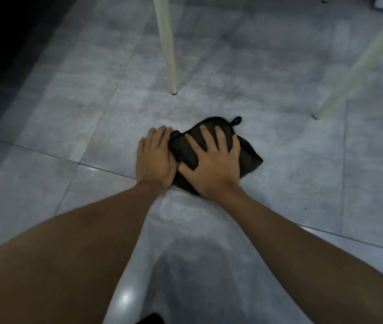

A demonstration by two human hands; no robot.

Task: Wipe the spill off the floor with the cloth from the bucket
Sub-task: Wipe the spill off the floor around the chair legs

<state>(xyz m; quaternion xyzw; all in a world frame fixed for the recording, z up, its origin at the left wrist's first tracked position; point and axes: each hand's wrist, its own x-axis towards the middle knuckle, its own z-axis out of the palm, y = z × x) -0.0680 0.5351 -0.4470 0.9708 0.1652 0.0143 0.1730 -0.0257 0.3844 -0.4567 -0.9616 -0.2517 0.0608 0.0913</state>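
Your two hands press down side by side on a dark cloth [211, 148] lying on the grey tiled floor [69, 118], near the middle of the view. The cloth is close to black, with a soft, matte, slightly napped surface, and it lies folded or bunched into a rough pad rather than spread out. A small hanging loop [237, 120] sticks out from its far corner, and a thin bluish edge shows along its left and right sides.

Your right hand [211, 164] lies flat on top of the cloth, palm down, fingers spread wide and pointing away from you; it is not closed around anything. Your left hand [155, 157] lies flat too, fingers together, at the cloth's left edge, mostly on the tile and touching the cloth's side. The two hands touch at the thumbs.

The cloth's near edge lies across a grout line [45, 154] that runs from left to right. Beyond the cloth, two pale cream furniture legs [168, 43] stand on the floor, one far left of it and one [354, 73] to the far right. The tile looks glossy close to you, with bright glints.
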